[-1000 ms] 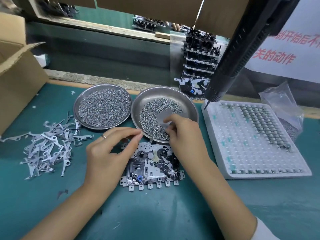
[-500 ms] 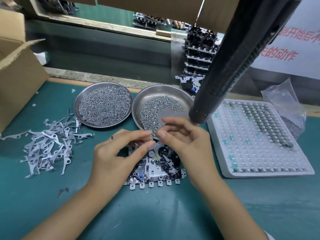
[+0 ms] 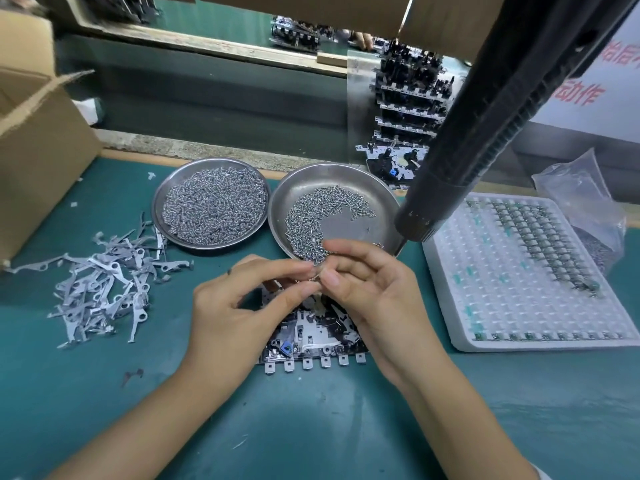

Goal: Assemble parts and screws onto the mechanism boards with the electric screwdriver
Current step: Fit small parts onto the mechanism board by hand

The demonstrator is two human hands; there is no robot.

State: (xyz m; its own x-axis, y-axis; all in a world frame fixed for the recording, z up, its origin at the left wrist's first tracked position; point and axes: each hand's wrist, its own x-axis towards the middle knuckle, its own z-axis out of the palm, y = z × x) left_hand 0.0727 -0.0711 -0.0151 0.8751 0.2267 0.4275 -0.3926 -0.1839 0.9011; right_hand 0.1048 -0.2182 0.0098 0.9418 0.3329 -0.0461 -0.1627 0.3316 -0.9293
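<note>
At frame centre, left hand [image 3: 239,306] and right hand [image 3: 370,289] meet fingertip to fingertip, pinching a small metal part [image 3: 316,274] above the board [image 3: 311,344] on the green mat [image 3: 311,427]. Upper right, the screwdriver [image 3: 485,133] hangs over the right screw dish [image 3: 377,199]; levers [image 3: 104,292] lie at left.

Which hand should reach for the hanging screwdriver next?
Likely the right hand: the electric screwdriver hangs just above and right of it. The left hand sits farther off, over the mechanism board.
</note>
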